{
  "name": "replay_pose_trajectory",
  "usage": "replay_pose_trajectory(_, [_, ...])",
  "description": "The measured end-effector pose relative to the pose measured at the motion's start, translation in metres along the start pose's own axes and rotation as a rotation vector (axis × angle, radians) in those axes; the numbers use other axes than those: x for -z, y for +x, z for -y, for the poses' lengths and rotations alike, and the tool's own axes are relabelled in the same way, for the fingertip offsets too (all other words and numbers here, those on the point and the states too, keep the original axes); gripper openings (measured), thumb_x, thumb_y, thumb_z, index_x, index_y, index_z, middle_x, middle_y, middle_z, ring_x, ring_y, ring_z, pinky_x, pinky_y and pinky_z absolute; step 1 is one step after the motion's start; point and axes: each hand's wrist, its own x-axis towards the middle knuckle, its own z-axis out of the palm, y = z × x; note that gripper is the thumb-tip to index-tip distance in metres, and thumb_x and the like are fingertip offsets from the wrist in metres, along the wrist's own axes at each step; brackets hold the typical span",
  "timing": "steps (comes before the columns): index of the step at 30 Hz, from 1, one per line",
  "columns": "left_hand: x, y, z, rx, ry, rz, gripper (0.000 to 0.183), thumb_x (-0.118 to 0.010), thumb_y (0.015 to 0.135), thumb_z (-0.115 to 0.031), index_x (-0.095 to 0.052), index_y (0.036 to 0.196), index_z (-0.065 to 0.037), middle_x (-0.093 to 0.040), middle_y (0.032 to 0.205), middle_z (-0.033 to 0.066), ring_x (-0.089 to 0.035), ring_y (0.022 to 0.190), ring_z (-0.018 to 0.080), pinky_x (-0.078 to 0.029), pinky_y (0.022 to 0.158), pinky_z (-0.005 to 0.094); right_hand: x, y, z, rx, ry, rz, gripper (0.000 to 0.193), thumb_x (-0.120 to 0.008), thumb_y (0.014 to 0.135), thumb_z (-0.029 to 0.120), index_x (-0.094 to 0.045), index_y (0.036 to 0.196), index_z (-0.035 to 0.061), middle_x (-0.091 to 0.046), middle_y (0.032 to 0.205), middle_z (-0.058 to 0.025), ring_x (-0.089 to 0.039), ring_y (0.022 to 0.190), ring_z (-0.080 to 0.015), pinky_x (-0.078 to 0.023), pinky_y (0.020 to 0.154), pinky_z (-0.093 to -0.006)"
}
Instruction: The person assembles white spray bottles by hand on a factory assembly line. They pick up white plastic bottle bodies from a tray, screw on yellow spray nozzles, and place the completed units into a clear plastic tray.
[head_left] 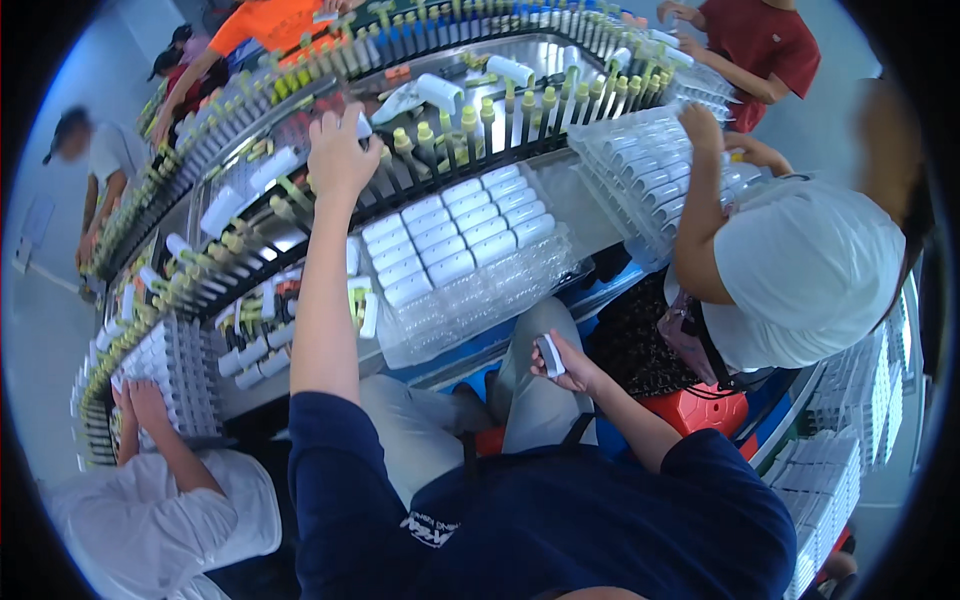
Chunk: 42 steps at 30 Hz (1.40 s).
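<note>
The left hand (pixel 340 152) reaches up to the conveyor rack (pixel 300 215), fingers curled around a small white cap (pixel 364 126) among the pegs. Down by the lap, the right hand (pixel 570 365) pinches another white capsule piece (pixel 550 355) between thumb and fingers. It looks like light, stiff, smooth plastic, best gripped across its short sides.

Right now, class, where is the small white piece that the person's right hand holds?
In the head view, the small white piece sits right of centre in the right hand, low over the lap, below the clear tray.
</note>
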Motion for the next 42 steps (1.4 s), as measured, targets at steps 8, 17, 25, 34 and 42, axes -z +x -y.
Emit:
replay_pose_trajectory(8, [0.018, -0.08, -0.016, 0.072, 0.135, -0.313, 0.053, -0.071, 0.089, -0.023, -0.063, 0.14, -0.015, -0.055, 0.148, 0.0172, -0.049, 0.14, 0.0368, -0.03, 0.119, 0.0664, -0.008, -0.003, 0.001, 0.027, -0.02, -0.077, 0.053, -0.045, 0.113, 0.053, -0.061, 0.119, 0.0034, -0.067, 0.096, -0.0083, -0.065, 0.082, -0.0179, -0.061, 0.092, -0.0423])
replay_pose_trajectory(17, [0.0, -0.217, -0.098, 0.01, -0.338, 0.327, 0.02, -0.078, 0.088, -0.018, -0.074, 0.103, -0.005, -0.069, 0.106, 0.009, -0.063, 0.108, 0.031, -0.048, 0.093, 0.0461, -0.008, 0.0, 0.0, 0.015, -0.074, -0.098, 0.053, -0.043, 0.114, 0.053, -0.061, 0.118, 0.0039, -0.067, 0.096, -0.0085, -0.064, 0.083, -0.0179, -0.06, 0.094, -0.0434])
replay_pose_trajectory(25, [-0.004, -0.19, -0.094, -0.121, -0.266, 0.53, 0.029, -0.082, 0.086, -0.024, -0.071, 0.107, -0.008, -0.067, 0.106, 0.0103, -0.06, 0.115, 0.0305, -0.047, 0.095, 0.0458, -0.016, -0.002, 0.001, 0.012, -0.134, -0.137, 0.052, -0.044, 0.114, 0.052, -0.062, 0.118, 0.0043, -0.067, 0.095, -0.008, -0.064, 0.082, -0.0179, -0.06, 0.091, -0.0398])
replay_pose_trajectory(34, [-0.02, -0.202, -0.093, 0.176, -0.936, 0.227, 0.034, -0.067, 0.099, -0.016, -0.06, 0.128, 0.002, -0.068, 0.122, 0.0242, -0.067, 0.111, 0.0454, -0.054, 0.097, 0.0467, -0.152, -0.032, 0.12, 0.426, -0.755, 0.072, 0.038, -0.048, 0.116, 0.038, -0.065, 0.117, 0.0036, -0.07, 0.095, -0.0055, -0.066, 0.086, -0.0141, -0.054, 0.079, -0.031])
replay_pose_trajectory(42, [-0.027, -0.21, -0.088, 0.383, -0.951, 0.214, 0.03, -0.071, 0.099, -0.022, -0.067, 0.118, 0.0, -0.073, 0.099, 0.0209, -0.071, 0.083, 0.0329, -0.055, 0.073, 0.0392, -0.271, 0.039, 0.316, 1.485, -1.909, -0.315, 0.029, -0.067, 0.104, 0.021, -0.067, 0.13, 0.0083, -0.069, 0.129, -0.0166, -0.062, 0.118, -0.0375, -0.048, 0.104, -0.0446])
